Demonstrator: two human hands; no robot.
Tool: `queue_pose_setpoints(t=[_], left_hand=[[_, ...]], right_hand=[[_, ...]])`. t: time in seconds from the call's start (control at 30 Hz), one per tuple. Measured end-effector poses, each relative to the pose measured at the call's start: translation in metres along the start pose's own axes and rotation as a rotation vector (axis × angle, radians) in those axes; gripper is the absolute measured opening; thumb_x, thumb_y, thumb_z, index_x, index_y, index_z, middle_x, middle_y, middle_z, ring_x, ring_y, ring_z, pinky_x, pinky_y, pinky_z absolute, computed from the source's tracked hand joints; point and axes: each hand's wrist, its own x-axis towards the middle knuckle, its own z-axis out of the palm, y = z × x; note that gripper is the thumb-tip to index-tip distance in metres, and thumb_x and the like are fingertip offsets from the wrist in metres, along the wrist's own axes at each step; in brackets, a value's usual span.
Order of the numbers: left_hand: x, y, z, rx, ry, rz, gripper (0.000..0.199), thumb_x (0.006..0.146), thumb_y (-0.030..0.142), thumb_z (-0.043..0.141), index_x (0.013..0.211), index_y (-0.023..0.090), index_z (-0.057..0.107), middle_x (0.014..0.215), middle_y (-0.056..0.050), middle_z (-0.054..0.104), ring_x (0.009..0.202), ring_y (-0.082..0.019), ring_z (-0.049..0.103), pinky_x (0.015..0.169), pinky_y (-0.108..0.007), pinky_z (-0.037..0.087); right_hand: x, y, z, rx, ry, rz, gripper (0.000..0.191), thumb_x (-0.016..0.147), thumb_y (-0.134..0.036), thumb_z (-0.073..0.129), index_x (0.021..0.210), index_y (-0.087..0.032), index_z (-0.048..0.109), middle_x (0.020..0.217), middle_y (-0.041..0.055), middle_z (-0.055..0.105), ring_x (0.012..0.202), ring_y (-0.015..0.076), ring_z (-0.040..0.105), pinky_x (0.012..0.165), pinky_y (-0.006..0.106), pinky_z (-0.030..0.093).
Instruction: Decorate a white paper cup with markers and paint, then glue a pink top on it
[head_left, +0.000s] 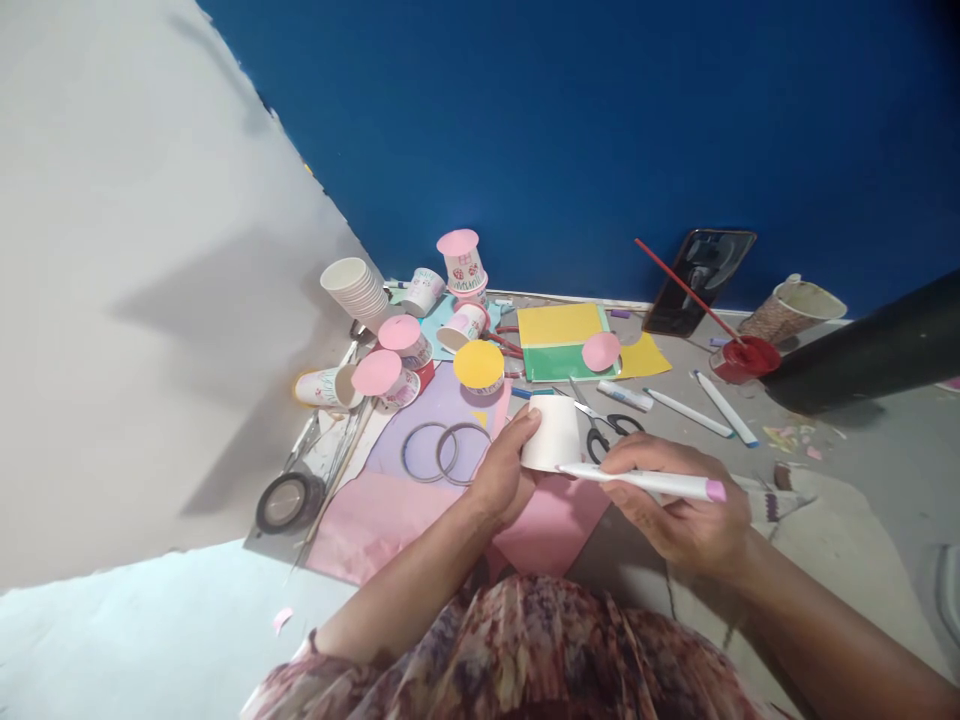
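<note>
Left hand (506,475): fingers clamped round plain white paper cup (553,435), held above flat pink paper sheet (559,522) | right hand (686,505): fingers clamped on white marker pen with pink end (656,482), tip at the cup's lower edge | just beyond: black-handled metal scissors (602,416); two thin grey rings (439,455) overlapping on lilac paper sheet (424,405)

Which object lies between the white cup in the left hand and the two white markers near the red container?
In the head view, black-handled scissors lie between the white cup and two white markers, with a white tube just beyond them.
</note>
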Motion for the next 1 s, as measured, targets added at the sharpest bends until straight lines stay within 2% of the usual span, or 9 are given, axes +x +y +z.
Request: queue_pose_setpoints(t=[0.1, 0.23, 0.33, 0.57, 0.73, 0.93, 1.0], left_hand=[[0.0000, -0.0006, -0.0005, 0.021, -0.003, 0.010, 0.043, 0.089, 0.042, 0.078, 0.121, 0.014, 0.071, 0.104, -0.013, 0.080, 0.101, -0.032, 0.077, 0.089, -0.042, 0.064], [0.0008, -0.0025, -0.0016, 0.053, -0.031, 0.025, 0.039, 0.090, 0.042, 0.077, 0.118, 0.015, 0.072, 0.107, -0.012, 0.081, 0.103, -0.031, 0.077, 0.088, -0.041, 0.063], [0.0014, -0.0028, -0.0021, 0.049, -0.038, 0.032, 0.039, 0.090, 0.041, 0.077, 0.118, 0.015, 0.072, 0.108, -0.011, 0.081, 0.104, -0.031, 0.076, 0.088, -0.040, 0.063], [0.0004, -0.0015, -0.0017, 0.041, -0.035, 0.025, 0.043, 0.089, 0.044, 0.079, 0.118, 0.014, 0.072, 0.107, -0.013, 0.080, 0.103, -0.031, 0.077, 0.089, -0.040, 0.062], [-0.0006, -0.0025, -0.0011, 0.061, -0.048, 0.056, 0.042, 0.087, 0.043, 0.080, 0.119, 0.015, 0.073, 0.112, -0.011, 0.080, 0.110, -0.031, 0.075, 0.093, -0.039, 0.060], [-0.0019, -0.0019, -0.0016, 0.114, -0.064, 0.079, 0.049, 0.086, 0.044, 0.081, 0.126, 0.017, 0.071, 0.120, -0.011, 0.079, 0.114, -0.032, 0.073, 0.098, -0.039, 0.056], [-0.0023, -0.0013, -0.0006, 0.127, -0.063, 0.092, 0.050, 0.085, 0.044, 0.081, 0.126, 0.017, 0.071, 0.121, -0.011, 0.079, 0.115, -0.032, 0.073, 0.098, -0.038, 0.056]], right_hand=[[-0.0014, 0.0017, 0.0004, -0.018, -0.017, 0.041, 0.010, 0.100, -0.027, 0.064, 0.095, -0.025, 0.073, 0.078, 0.0050, 0.080, 0.066, 0.0204, 0.075, 0.059, 0.029, 0.060], [-0.0033, 0.0037, 0.0020, -0.047, 0.030, 0.073, 0.010, 0.101, -0.028, 0.064, 0.095, -0.026, 0.072, 0.080, 0.0041, 0.080, 0.067, 0.0192, 0.075, 0.061, 0.029, 0.060], [-0.0035, 0.0029, 0.0019, -0.047, 0.047, 0.066, 0.008, 0.100, -0.027, 0.065, 0.095, -0.026, 0.072, 0.080, 0.0038, 0.080, 0.066, 0.0191, 0.075, 0.060, 0.029, 0.059], [-0.0016, 0.0008, 0.0011, -0.016, -0.007, 0.023, 0.009, 0.098, -0.027, 0.065, 0.093, -0.025, 0.072, 0.075, 0.0042, 0.079, 0.062, 0.0200, 0.074, 0.058, 0.029, 0.059], [-0.0025, 0.0030, 0.0030, -0.088, 0.063, 0.071, 0.007, 0.100, -0.026, 0.065, 0.095, -0.026, 0.071, 0.078, 0.0032, 0.080, 0.063, 0.0192, 0.074, 0.059, 0.029, 0.059], [0.0014, -0.0024, 0.0008, -0.071, -0.032, -0.017, 0.014, 0.102, -0.024, 0.059, 0.090, -0.026, 0.066, 0.072, 0.0008, 0.076, 0.060, 0.0172, 0.072, 0.055, 0.028, 0.055], [0.0029, -0.0034, 0.0012, -0.092, -0.009, -0.021, 0.013, 0.101, -0.023, 0.059, 0.091, -0.026, 0.067, 0.072, 0.0007, 0.076, 0.060, 0.0175, 0.072, 0.057, 0.028, 0.056]])
